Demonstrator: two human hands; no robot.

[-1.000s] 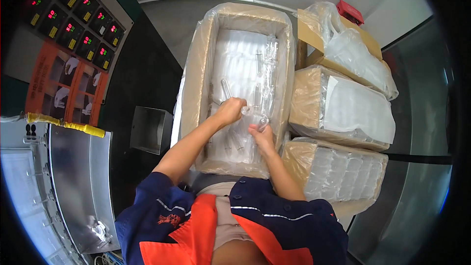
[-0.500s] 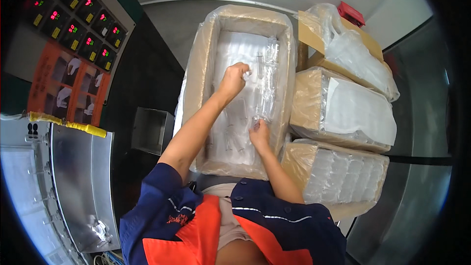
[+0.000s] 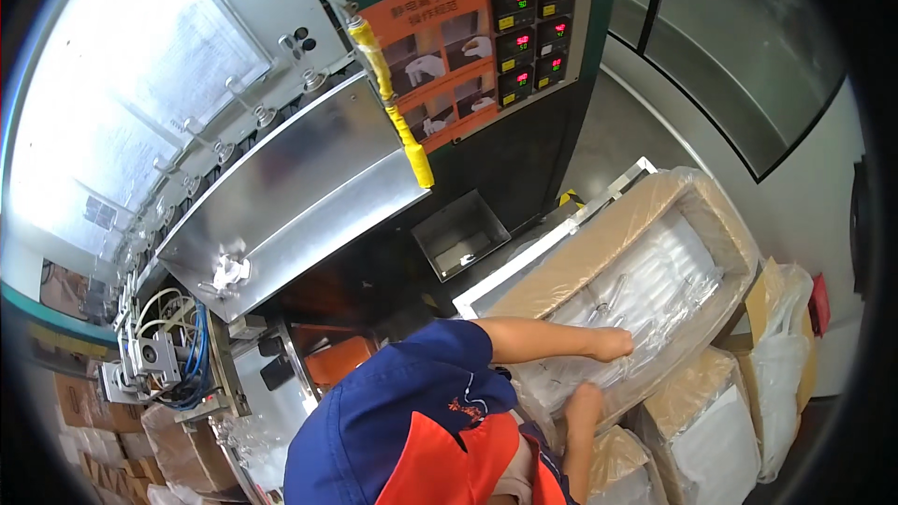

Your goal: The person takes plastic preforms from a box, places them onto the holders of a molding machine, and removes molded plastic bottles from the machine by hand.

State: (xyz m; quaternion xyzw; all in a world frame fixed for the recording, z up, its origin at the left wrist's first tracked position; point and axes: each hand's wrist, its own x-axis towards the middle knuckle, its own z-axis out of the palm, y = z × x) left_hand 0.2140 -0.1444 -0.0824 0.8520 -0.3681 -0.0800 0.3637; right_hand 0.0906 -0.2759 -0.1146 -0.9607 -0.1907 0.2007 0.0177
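Clear plastic pieces [image 3: 645, 295], packed in rows inside a bag-lined cardboard box [image 3: 599, 243], sit right in front of the person, w/ both hands down in them. A sec ago the view looked straight down into that box; now the head's swung left, so the box sits at lower right and the steel hood [image 3: 299, 196] of the machine fills the middle. Half a sec back the left hand reached far up the box; now it's drawn in toward the near end. Reads to me like the picking goes on while the person glances at the machine.

Left hand [image 3: 613, 344]: lying on the pieces, fingers curled, prob. closed on something clear, though I can't tell what exactly. Right hand [image 3: 582, 409]: lower, at the near edge of the box, pressed into the plastic liner; grip hidden, can't tell if it pinches anything.

Counts: 1 open box being worked; approx. 3 more bagged cartons [image 3: 711, 430] stacked beside it on the right. 1 small steel tray [image 3: 460, 236] under the panel. 1 orange instruction sheet [image 3: 432, 61], 1 yellow-wrapped tube [image 3: 398, 112]. Red/green digital readouts [image 3: 524, 19]: about 8, in 2 columns. Pieces in the box: too many and too see-through to count.
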